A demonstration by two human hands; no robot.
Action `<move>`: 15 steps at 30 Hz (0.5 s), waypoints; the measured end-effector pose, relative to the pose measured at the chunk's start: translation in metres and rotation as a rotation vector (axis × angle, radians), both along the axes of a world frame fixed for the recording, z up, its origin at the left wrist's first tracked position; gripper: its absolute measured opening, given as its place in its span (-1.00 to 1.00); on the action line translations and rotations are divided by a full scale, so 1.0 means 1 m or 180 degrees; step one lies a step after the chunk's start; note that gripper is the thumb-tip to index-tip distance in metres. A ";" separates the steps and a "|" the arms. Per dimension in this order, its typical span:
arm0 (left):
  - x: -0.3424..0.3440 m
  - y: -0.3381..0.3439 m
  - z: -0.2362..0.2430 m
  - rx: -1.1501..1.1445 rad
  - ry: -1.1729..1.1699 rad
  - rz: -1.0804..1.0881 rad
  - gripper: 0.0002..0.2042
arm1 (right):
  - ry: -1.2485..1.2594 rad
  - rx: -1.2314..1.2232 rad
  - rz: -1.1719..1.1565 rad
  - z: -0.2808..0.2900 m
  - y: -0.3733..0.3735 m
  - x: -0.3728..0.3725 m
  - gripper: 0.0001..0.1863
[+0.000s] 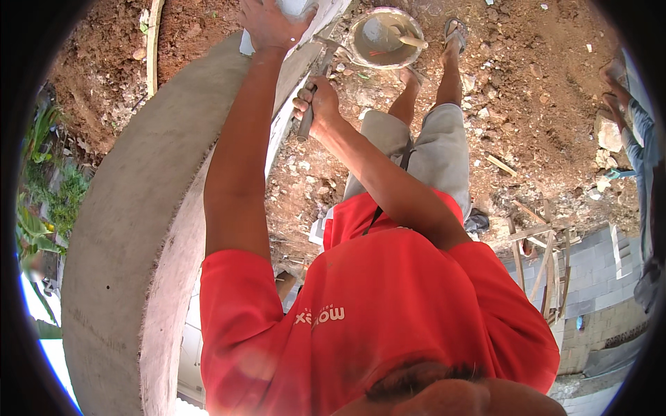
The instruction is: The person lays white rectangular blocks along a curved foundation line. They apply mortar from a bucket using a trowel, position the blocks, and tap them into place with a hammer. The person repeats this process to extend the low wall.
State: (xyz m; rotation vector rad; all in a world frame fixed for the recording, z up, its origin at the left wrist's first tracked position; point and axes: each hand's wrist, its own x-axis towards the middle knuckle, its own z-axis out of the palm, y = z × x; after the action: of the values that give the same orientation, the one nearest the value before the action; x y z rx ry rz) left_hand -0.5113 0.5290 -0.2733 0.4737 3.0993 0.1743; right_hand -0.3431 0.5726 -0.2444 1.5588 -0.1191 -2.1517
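My left hand (pixel 269 25) is stretched out at the top, its fingers spread on a pale grey block (pixel 246 44) on the wall; the upper edge of the view cuts off part of the block. In my right hand (pixel 320 104), the fingers wrap round the handle of a hammer (pixel 325 66). The hammer's head points up, close to the wall's side face and left of the bucket. A grey curved wall (pixel 118 229), smooth with cement, runs down the left side under my left arm.
Right of the hammer stands a round bucket (pixel 355 52) with grey mortar and a wooden-handled trowel (pixel 409 40) in it. My feet are beside it on reddish, stony soil (pixel 534 104). Timber pieces (pixel 548 263) lie behind me at the right. Another person (pixel 638 132) in blue is at the right edge.
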 end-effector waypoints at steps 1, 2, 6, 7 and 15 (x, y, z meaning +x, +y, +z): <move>-0.001 -0.001 -0.003 0.0086 -0.0044 0.0017 0.21 | -0.0172 0.0124 0.0026 0.010 -0.001 -0.006 -0.80; -0.001 -0.002 -0.002 0.0173 -0.0090 0.0028 0.21 | -0.0347 0.0249 0.0046 0.019 -0.003 -0.011 -0.80; 0.000 -0.001 0.002 0.0174 0.0161 -0.0123 0.20 | -0.0033 -0.0014 0.0144 0.005 0.014 0.000 -0.80; 0.000 -0.004 -0.004 0.0098 0.0248 -0.0103 0.20 | 0.0238 -0.0187 0.0152 -0.005 0.020 0.002 -0.80; 0.001 -0.008 -0.008 0.0520 -0.0027 0.0131 0.08 | 0.0813 0.1120 0.1118 0.030 0.132 0.022 -0.87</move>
State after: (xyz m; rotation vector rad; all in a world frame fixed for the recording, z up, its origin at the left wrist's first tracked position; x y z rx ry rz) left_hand -0.5100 0.5215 -0.2812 0.4099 3.1020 0.4312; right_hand -0.3211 0.7047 -0.2148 1.3379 0.6014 -2.1348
